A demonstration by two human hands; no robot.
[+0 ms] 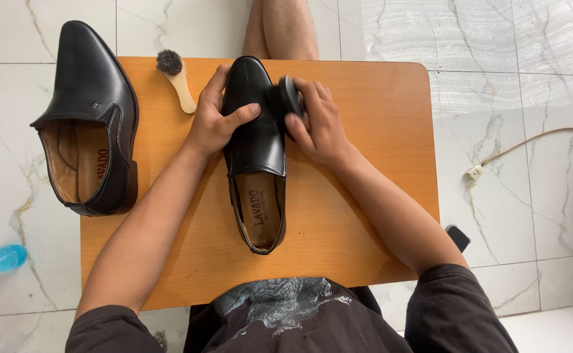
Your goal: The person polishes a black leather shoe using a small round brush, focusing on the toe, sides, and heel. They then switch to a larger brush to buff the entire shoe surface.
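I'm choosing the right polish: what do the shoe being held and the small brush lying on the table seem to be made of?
The shoe looks like smooth black leather, softly glossy, with a tan lining, though it may be synthetic. The small brush seems pale bare wood, judging by its matte handle, with a dark bristle tuft.

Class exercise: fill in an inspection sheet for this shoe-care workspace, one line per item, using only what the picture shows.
Surface: small orange wooden table on a marble tile floor.
Job's things: black shoe on the table; dark round brush against its side.
Clutter: wooden-handled brush; second black shoe overhanging the table edge.
Grippers: left hand grips the shoe; right hand holds the round brush.
Cables: beige cord on the floor.
Surroundings: blue-capped bottle; dark phone-like object.
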